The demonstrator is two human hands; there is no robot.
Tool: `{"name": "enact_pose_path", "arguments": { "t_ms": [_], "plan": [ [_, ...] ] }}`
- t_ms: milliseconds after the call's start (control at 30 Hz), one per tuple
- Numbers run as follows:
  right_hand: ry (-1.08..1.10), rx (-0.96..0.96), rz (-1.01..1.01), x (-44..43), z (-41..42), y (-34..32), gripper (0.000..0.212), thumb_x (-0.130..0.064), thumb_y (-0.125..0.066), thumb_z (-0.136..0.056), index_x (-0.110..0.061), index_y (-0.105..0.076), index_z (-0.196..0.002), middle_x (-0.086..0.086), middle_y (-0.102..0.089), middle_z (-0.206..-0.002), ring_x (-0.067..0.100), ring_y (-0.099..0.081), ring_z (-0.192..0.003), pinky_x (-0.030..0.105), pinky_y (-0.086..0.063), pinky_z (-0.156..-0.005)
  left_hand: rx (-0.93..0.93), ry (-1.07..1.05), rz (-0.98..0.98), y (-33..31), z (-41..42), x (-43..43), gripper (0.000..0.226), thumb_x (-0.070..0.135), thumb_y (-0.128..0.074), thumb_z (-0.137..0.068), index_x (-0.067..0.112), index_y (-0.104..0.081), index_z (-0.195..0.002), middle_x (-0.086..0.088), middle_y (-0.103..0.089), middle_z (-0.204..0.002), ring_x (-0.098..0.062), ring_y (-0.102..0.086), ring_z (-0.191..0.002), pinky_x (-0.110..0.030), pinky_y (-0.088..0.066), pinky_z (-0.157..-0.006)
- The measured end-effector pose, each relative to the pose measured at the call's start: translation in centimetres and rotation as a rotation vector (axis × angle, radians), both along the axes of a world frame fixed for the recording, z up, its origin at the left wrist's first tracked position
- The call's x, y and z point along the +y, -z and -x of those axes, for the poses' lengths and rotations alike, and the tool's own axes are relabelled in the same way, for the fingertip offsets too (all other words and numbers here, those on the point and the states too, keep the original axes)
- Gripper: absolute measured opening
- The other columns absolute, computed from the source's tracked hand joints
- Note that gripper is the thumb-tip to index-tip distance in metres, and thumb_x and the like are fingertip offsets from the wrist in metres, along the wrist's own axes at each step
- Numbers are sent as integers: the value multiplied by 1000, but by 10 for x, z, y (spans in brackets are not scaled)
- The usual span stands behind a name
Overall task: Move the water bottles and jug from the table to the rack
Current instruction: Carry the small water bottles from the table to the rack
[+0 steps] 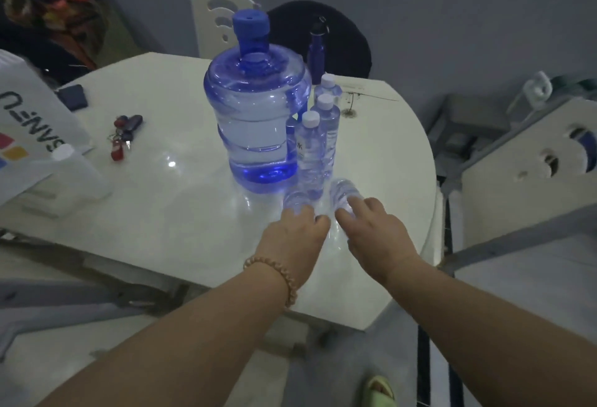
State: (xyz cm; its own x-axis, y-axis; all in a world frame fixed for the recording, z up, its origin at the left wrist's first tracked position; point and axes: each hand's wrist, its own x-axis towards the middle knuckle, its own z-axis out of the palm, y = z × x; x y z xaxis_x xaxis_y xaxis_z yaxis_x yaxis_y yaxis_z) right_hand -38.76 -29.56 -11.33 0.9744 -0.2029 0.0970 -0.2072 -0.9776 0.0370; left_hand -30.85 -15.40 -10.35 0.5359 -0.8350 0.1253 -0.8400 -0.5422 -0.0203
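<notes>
Jug: large blue jug [256, 119] with a blue cap, upright on the white table [168, 200], centre of the frame.
Capped bottles: front capped bottle [309, 148], middle capped bottle [329, 122] and rear capped bottle [329, 86], all clear with white caps, upright in a row just right of the jug, running away toward the top of the frame.
Near bottles: near-left bottle [295, 200] and near-right bottle [343, 190], clear, blurred, standing on the table just below the row, side by side, caps hidden under the hands.
Left hand: left hand [295, 233] palm down, fingers curled over and around the top of the near-left bottle; bead bracelet [280, 277] on the wrist.
Right hand: right hand [374, 233] palm down, thumb and fingers closed on either side of the top of the near-right bottle; just beside the left hand, not touching it.
Behind the row: dark blue flask [316, 51], upright at the table's far edge.
Left of the frame: key bunch [123, 137], dark pouch [72, 96], white printed bag [22, 128] and a translucent container [77, 169], all on the table, well apart from the jug.
Beyond the table: white chair [217, 17] and dark round seat [342, 35], upper centre.
Right of the frame: white cut-out unit [523, 161], beside the table.
Bottom edge: green slipper [379, 390] on the floor.
</notes>
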Motion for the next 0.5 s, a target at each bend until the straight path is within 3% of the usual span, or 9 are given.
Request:
{"name": "enact_pose_path", "arguments": {
  "t_ms": [100, 167, 233, 333, 433, 500],
  "plan": [
    [54, -9, 17, 7, 16, 22, 59, 7, -74, -47, -10, -59, -102, 16, -57, -101, 37, -51, -77, 25, -26, -40, 73, -141, -105, 16, 14, 17, 32, 4, -71, -69, 14, -63, -98, -12, -56, -110, -30, -56, -72, -33, -47, -50],
    [112, 0, 8, 11, 22, 33, 63, 6, -71, -50, -10, -59, -109, 16, -56, -109, 37, -49, -81, 26, -27, -40, 139, -219, -170, 31, 15, 20, 37, 1, -52, -84, 13, -51, -119, -14, -40, -133, -32, -56, -92, -37, -48, -71],
    [151, 14, -14, 15, 27, 44, 65, 7, -70, -50, -9, -58, -112, 18, -54, -115, 39, -49, -84, 28, -30, -39, 200, -228, -209, 37, 19, 14, 36, -1, -42, -87, 12, -45, -121, -13, -40, -130, -29, -57, -98, -36, -46, -79],
    [201, 13, -67, 20, 33, 58, 66, 6, -66, -55, -10, -54, -117, 19, -48, -124, 40, -45, -92, 34, -42, -40, 198, -262, -209, 45, 22, 1, 34, 4, -44, -86, 13, -46, -119, -10, -44, -120, -30, -55, -102, -41, -50, -81],
    [251, -6, -116, 21, 37, 71, 63, 3, -64, -61, -14, -49, -121, 16, -43, -128, 38, -40, -96, 38, -48, -44, 133, -314, -265, 58, 6, -3, 45, 20, -44, -89, 20, -39, -133, -10, -38, -134, -32, -35, -122, -41, -38, -94],
    [273, -4, -143, 19, 39, 80, 64, 0, -64, -61, -14, -49, -122, 17, -43, -129, 38, -40, -97, 38, -48, -45, 168, -371, -264, 65, -11, -1, 60, 32, -44, -92, 29, -19, -146, -10, -16, -152, -36, -12, -137, -52, -23, -106]
  ]
}}
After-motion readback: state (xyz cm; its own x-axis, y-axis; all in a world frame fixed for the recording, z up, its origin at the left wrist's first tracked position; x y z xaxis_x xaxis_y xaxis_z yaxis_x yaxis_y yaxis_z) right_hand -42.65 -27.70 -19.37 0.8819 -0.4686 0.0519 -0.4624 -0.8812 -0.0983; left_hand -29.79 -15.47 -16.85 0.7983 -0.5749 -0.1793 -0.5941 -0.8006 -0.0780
